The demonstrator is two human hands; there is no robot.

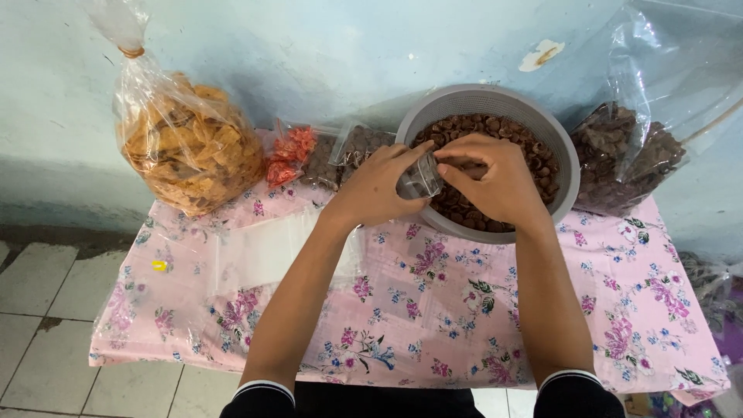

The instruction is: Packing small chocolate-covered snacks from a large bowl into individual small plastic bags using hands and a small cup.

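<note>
Bench cloth (433,310): pink, purple-and-blue floral print. Basket (561,147): grey. Snack pieces (526,143) inside: dark brown. Tied bag of chips (190,147): golden orange. Wall (325,54): pale blue.

The right hand (499,182) hides the brown snacks beneath it in the grey basket (559,147), and the large clear bag (658,93) runs off the right edge.
</note>
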